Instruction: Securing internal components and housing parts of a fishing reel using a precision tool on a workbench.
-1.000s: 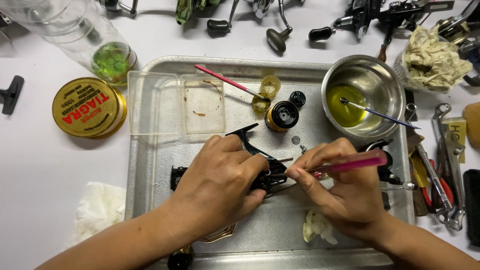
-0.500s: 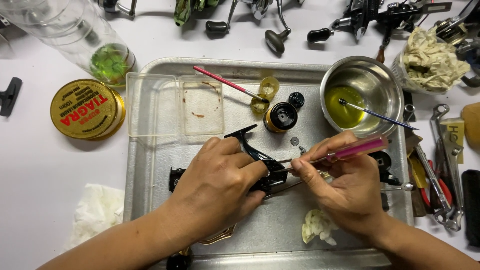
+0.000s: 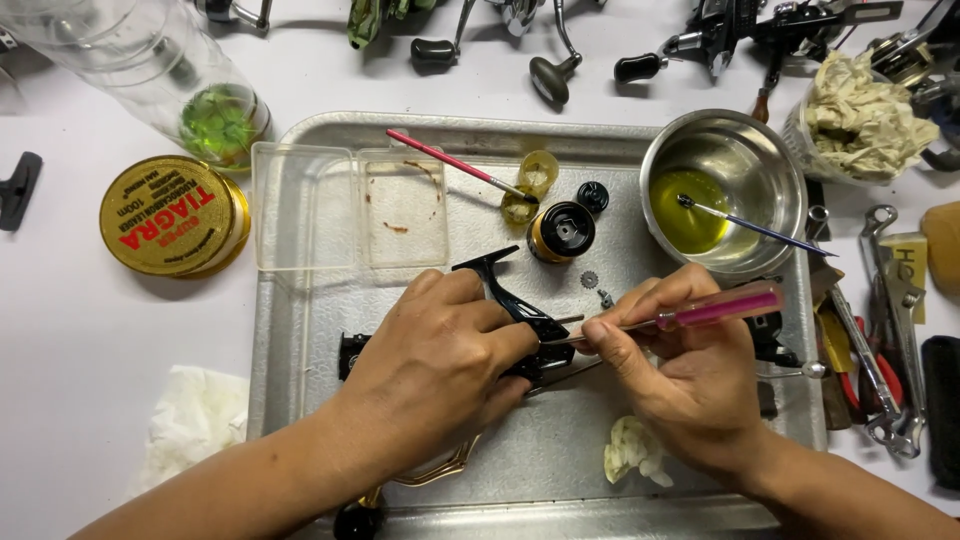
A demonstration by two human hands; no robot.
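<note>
Black and glossy, the fishing reel body [image 3: 520,322] lies near the middle of the metal tray [image 3: 300,400], mostly covered by the left hand [image 3: 435,360], whose fingers curl down over it and clamp it in place. Only its upper arm shows, slanting up and to the left out of the grip. The right hand [image 3: 690,380] sits just beside it to the right, thumb and forefinger pinched on a pink-handled tool [image 3: 715,310]. The tool's long axis runs almost level, rising slightly to the right; its thin metal tip points left and meets the reel body at the edge of the left fingers. So the reel lies directly left of the right hand, along the line of the tool, and the two hands are nearly touching across it.

At the near edge of the tray, a crumpled scrap of pale tissue [image 3: 632,455] rests below the right wrist. Just beyond the hands lie a small gear [image 3: 589,279] and a black-and-gold spool [image 3: 562,232], apart from each other. Farther back, a clear plastic box [image 3: 345,210] lies to the left, and a red-handled brush [image 3: 450,163] rests with its tip at a small yellowish cup [image 3: 530,185]. A steel bowl [image 3: 770,170] of yellow-green liquid stands at the tray's far right corner with a blue-handled brush [image 3: 755,226] leaning in it. Off the tray to the left is a round gold tin [image 3: 172,215].
</note>
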